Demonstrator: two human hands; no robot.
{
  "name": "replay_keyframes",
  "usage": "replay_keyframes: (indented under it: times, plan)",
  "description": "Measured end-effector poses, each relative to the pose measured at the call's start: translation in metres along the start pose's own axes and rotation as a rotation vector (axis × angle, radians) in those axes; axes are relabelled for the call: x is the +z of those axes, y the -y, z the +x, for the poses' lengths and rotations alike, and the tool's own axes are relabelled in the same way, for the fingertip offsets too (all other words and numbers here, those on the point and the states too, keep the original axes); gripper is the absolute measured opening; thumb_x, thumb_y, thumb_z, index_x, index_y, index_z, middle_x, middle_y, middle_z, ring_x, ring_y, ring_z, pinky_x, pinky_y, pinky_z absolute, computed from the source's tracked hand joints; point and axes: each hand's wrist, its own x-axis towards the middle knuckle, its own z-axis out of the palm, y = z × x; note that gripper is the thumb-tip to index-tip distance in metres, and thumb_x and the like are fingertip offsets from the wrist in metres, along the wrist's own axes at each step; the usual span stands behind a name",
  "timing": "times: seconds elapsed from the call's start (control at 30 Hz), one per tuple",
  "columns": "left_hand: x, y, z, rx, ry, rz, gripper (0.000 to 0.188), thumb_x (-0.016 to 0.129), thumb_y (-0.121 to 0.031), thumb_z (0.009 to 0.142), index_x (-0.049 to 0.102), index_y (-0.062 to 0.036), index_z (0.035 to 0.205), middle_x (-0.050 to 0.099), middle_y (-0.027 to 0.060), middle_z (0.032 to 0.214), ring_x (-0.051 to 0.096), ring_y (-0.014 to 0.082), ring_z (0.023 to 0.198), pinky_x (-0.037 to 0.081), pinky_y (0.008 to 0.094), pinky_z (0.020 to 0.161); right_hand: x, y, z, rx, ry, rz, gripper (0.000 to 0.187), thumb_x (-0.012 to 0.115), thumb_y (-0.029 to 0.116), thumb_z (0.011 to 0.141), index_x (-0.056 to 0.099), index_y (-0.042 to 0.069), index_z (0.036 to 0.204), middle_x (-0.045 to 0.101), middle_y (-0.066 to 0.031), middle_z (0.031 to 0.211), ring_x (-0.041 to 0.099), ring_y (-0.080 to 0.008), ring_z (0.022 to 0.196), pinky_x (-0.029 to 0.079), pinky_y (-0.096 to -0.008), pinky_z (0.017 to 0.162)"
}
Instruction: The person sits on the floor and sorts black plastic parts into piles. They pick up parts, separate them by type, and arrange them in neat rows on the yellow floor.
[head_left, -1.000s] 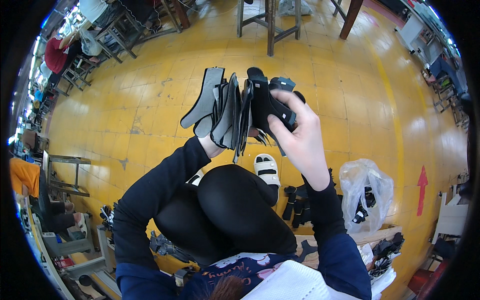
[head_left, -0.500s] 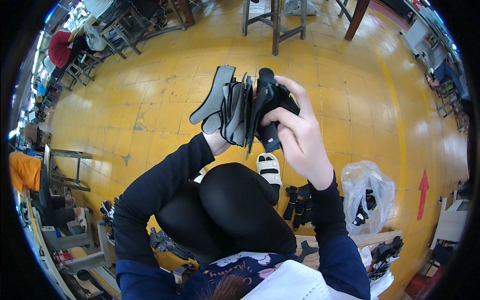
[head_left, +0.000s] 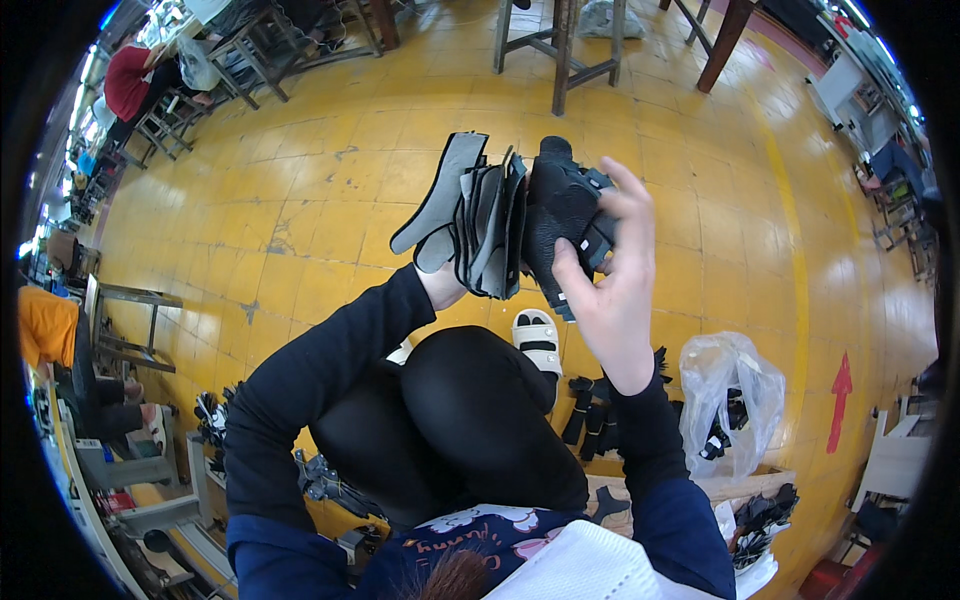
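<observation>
In front of my knees is a fanned stack of cut sandal-strap pieces (head_left: pixel 437 207), grey on one face with dark edges. More black leather-like pieces (head_left: pixel 555 205) with small pale tags lie at its right side. My left hand (head_left: pixel 441 287) grips the bundle from beneath and behind; its fingers are hidden by the pieces. At the right edge of the black pieces is my right hand (head_left: pixel 618 300), its thumb touching the front piece. Its index finger is raised and slightly blurred, apart from the thumb.
Black strap bundles (head_left: pixel 593 415) lie on the floor beside my sandalled foot. A clear plastic bag (head_left: pixel 735 400) with black pieces stands to the right, near a wooden box edge (head_left: pixel 770 478) with more parts. Wooden stools (head_left: pixel 560 60) and seated people (head_left: pixel 125 85) are further off.
My right hand has loosened from the black pieces, its fingers lifting and spreading to the right. The black pieces now show more of their front face. The stack has shifted slightly right.
</observation>
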Motion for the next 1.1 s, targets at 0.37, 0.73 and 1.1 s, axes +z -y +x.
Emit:
replay_keyframes:
  times: [0.37,0.73,1.1]
  plan:
    - [0.023,-0.029,-0.003,0.143,0.013,0.072,0.058,0.054,-0.027,0.093,0.029,-0.0079,0.142,0.039,0.0117,0.140,0.043,0.0196,0.126,0.041,0.0340,0.103,-0.007,0.003,0.000,-0.113,0.253,-0.235,0.020,0.049,-0.006,0.073,0.066,0.001,0.081,0.040,-0.0192,0.133,0.049,-0.0333,0.116,0.042,-0.0360,0.093]
    - [0.021,-0.029,-0.002,0.043,0.075,-0.368,0.033,0.049,-0.006,0.093,0.050,-0.0017,0.126,0.061,0.0092,0.111,0.061,0.0139,0.097,0.052,0.0276,0.088,-0.002,0.014,0.005,0.026,0.177,-0.412,0.025,0.075,0.021,0.071,0.065,-0.002,0.069,0.055,-0.0164,0.120,0.066,-0.0295,0.079,0.051,-0.0333,0.070]
    - [0.030,-0.038,-0.003,0.057,-0.007,-0.065,0.034,0.044,-0.018,0.097,0.050,0.0004,0.125,0.058,0.0114,0.115,0.060,0.0166,0.101,0.052,0.0308,0.088,-0.003,0.010,0.003,0.153,0.188,-0.268,0.017,0.069,0.006,0.075,0.062,-0.006,0.085,0.051,-0.0168,0.123,0.056,-0.0289,0.108,0.044,-0.0334,0.087]
